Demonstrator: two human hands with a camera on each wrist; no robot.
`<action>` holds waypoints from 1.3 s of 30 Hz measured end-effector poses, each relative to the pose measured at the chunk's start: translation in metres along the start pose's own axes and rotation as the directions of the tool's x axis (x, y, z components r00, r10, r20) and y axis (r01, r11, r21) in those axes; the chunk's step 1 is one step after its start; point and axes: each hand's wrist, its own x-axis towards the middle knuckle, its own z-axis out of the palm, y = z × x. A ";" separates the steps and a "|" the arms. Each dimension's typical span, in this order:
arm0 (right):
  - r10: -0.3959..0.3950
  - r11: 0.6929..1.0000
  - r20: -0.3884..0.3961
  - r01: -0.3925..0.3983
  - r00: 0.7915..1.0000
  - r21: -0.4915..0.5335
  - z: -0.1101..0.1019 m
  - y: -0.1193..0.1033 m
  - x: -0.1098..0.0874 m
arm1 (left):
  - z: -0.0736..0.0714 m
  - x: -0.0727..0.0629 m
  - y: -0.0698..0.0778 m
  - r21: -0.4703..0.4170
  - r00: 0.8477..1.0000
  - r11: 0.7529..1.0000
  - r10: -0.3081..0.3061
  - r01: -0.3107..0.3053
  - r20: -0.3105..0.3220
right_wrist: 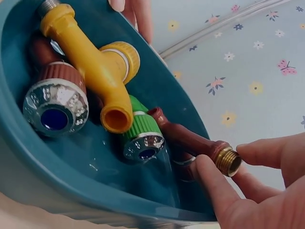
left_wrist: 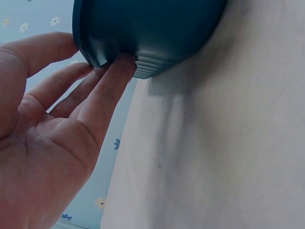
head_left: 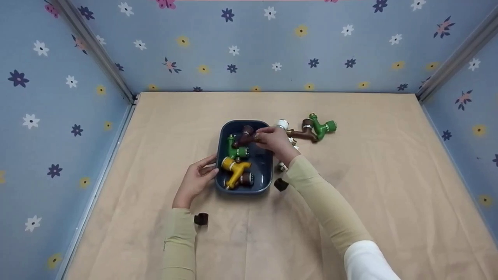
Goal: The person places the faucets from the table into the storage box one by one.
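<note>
Inside a dark blue plastic basin (head_left: 262,165), my right hand (head_left: 274,142) pinches a brown tap (right_wrist: 188,138) by its threaded brass end, between thumb and fingers. On the basin's left side, my left hand (head_left: 196,179) touches the outer wall with nearly straight fingers (left_wrist: 107,90). A green tap (head_left: 231,147) lies in the basin beside the brown one. Nearer the front, a yellow tap (right_wrist: 90,67) rests across another brown tap (right_wrist: 59,95), whose chrome-ringed knob shows.
Right of the basin lie a brown tap (head_left: 303,135), a green tap (head_left: 321,128) and a white-knobbed piece (head_left: 283,124), partly behind the right hand. Black objects (head_left: 281,184) show near the right forearm and left wrist. Flower-patterned walls (head_left: 272,50) enclose the cloth-covered table (head_left: 389,175).
</note>
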 end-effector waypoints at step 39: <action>0.019 0.978 0.098 -0.039 0.995 0.205 -0.025 -0.006 -0.028 | -0.004 0.006 -0.016 0.019 1.000 1.000 -0.004 0.005 -0.025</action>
